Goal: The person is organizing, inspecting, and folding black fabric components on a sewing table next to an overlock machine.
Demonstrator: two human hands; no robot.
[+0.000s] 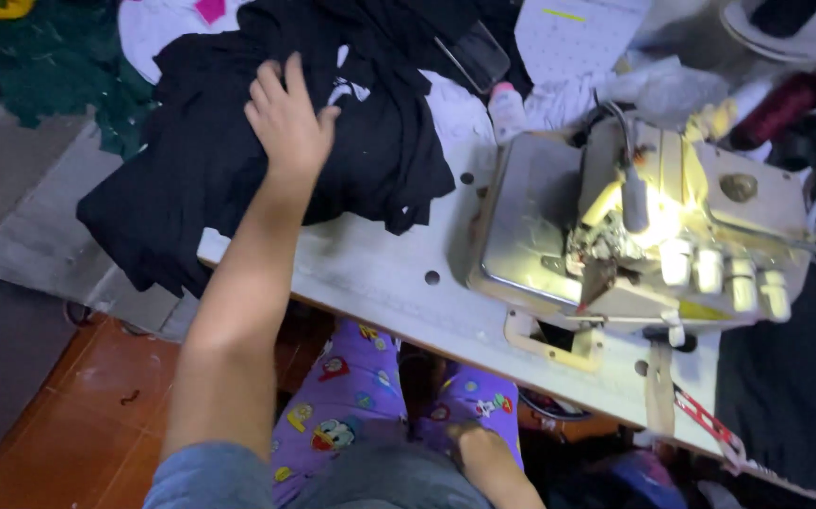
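Your left hand lies flat with the fingers spread loosely apart, palm down on the black fabric. It presses on the cloth rather than pinching it; nothing is gripped between the fingers. The forearm runs from about 7 o'clock up to the hand at roughly 11 o'clock in the view.

Your right hand sits low at about 6 o'clock, resting against your lap near the purple patterned trousers. Only the back of it and the wrist show, so you cannot tell whether it is open or curled, and nothing can be seen in it.

The black fabric is directly under the left hand and spreads out around it on every side. It is a rumpled heap of dark cloth with folds and loose edges, carrying a small white mark just to the 2 o'clock side of your fingers. Its lower-left part hangs over the edge of the table, and its right edge ends in a ragged flap near a hole in the table top.

At 3 o'clock from the left hand, well apart from it, stands the cream sewing machine with its lamp lit over the needle area. Beyond the black heap, toward 12 o'clock, lie white cloth pieces and a dotted white sheet. Dark green cloth lies at about 10 o'clock, off the table.
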